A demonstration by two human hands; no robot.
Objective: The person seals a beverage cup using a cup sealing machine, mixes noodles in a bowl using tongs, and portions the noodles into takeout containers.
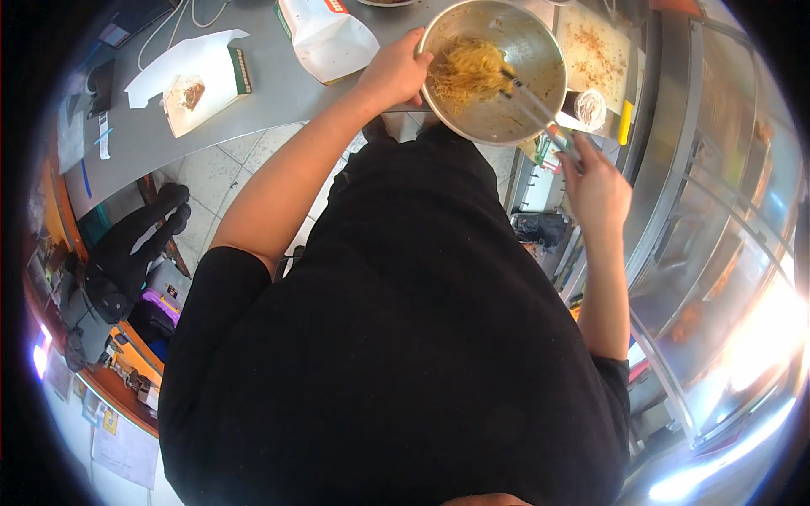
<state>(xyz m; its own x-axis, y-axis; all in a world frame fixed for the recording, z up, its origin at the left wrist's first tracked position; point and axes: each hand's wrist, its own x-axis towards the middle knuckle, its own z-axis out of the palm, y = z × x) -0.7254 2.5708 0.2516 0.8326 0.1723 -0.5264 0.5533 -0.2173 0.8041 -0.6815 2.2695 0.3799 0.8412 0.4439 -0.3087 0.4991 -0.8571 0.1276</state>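
My left hand (395, 69) grips the left rim of a round metal mixing bowl (538, 76), near the front edge of the counter. Inside the bowl, towards its left side, is a clump of yellow noodles (471, 66). My right hand (595, 180) is closed on a pair of metal tongs (538, 107), whose dark tips reach into the noodles from the lower right. An open takeaway box (205, 98) with a small brown-streaked item inside stands on the grey counter at the left. A second open box (332, 38) lies just left of the bowl.
Right of the bowl are a cutting board (595, 57) strewn with brown crumbs, a roll-like cup (590, 109) and a yellow handle (626, 123). A glass-fronted cabinet (715, 253) runs along the right. A person in dark clothes (117, 265) is at the far left.
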